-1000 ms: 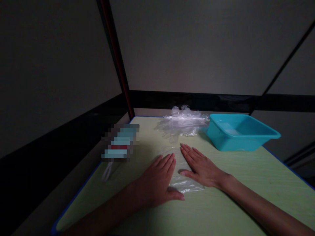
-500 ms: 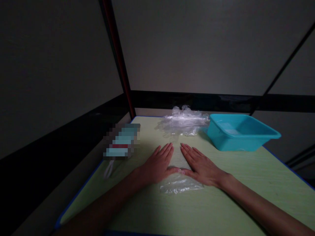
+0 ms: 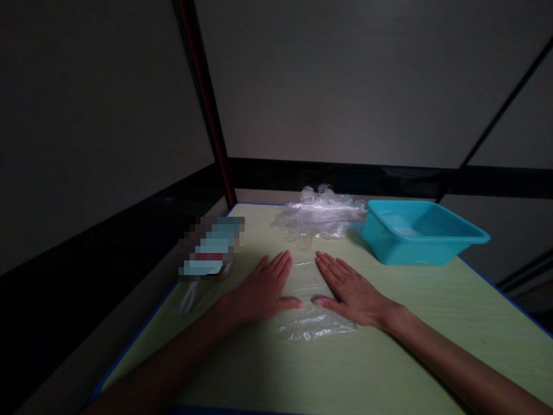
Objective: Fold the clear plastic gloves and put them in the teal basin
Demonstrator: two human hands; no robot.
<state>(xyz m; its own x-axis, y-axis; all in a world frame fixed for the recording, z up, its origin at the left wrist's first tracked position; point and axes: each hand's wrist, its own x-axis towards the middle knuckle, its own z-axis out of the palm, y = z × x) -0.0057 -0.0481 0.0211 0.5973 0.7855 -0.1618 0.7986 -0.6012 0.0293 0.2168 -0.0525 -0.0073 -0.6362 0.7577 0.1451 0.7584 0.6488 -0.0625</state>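
Note:
A thin clear plastic piece, which looks like a disposable glove, lies spread on the table, its wide edge towards me. My left hand rests flat on its left side, fingers stretched forward and thumb pointing inward. On the other side, my right hand is also flat, palm down, partly over the plastic. A gap separates the two thumbs, and neither hand grips anything. Both palms hide parts of the plastic's outline.
Behind my hands lies a crumpled heap of clear plastic gloves. A turquoise basin stands at the back right of the pale green table. At left is a blurred-out flat object with a white strap. Walls border the table.
My left hand has slid to the left, so the thumbs that touched are now apart. More of the plastic shows between the hands. My right hand has hardly moved.

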